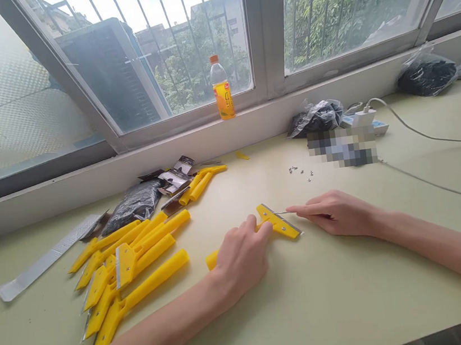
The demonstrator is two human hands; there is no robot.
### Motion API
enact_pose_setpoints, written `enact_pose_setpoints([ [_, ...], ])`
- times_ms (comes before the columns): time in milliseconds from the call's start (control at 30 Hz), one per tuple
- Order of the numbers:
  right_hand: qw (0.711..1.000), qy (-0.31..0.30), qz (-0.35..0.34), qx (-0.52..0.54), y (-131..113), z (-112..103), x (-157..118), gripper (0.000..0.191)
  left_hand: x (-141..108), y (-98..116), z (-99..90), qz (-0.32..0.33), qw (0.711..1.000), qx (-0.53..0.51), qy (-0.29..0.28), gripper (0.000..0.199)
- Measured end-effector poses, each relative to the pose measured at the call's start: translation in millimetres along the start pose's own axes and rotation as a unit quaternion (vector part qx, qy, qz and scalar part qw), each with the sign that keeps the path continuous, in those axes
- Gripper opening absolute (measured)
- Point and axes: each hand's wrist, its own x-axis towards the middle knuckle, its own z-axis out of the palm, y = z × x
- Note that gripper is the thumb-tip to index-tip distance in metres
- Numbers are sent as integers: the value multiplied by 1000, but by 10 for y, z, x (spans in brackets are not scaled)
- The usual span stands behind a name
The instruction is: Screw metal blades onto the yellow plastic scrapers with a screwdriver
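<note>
Gripping a yellow scraper (277, 223) over the table (315, 297), L hand (241, 253) is clamped round its handle (211, 260); R hand (338, 214), apart, pinches a thin metal rod (282, 212) by the scraper's head (290, 231). Prob. light, stiff plastic, a bit slick; best held by handle, clear of the blade (281, 218).

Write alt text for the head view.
The left hand grips a yellow scraper while the right hand holds a thin metal tool at the scraper's head. More yellow scrapers lie piled at left on the table; a bottle stands on the window ledge.
</note>
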Motion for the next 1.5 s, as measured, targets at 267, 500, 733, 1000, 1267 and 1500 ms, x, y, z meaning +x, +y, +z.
enact_pose_setpoints([
  [267,1000,-20,-1,16,13,-32,-22,45,12,5,2,-7,1000,0,-2,17],
  [500,999,-32,10,41,-11,-87,-18,43,10,5,-6,-9,1000,2,-9,18],
  [733,993,-45,34,101,-9,-103,-15,37,2,0,6,-8,1000,7,-9,14],
  [1000,946,-117,154,261,-34,-263,9,43,-10,8,7,-13,1000,10,-3,12],
  [1267,924,-162,185,292,-66,-403,15,50,2,32,-40,-14,999,8,-29,15],
  [1500,915,-155,209,309,-60,-440,-15,47,10,42,-33,-35,999,5,-31,17],
])
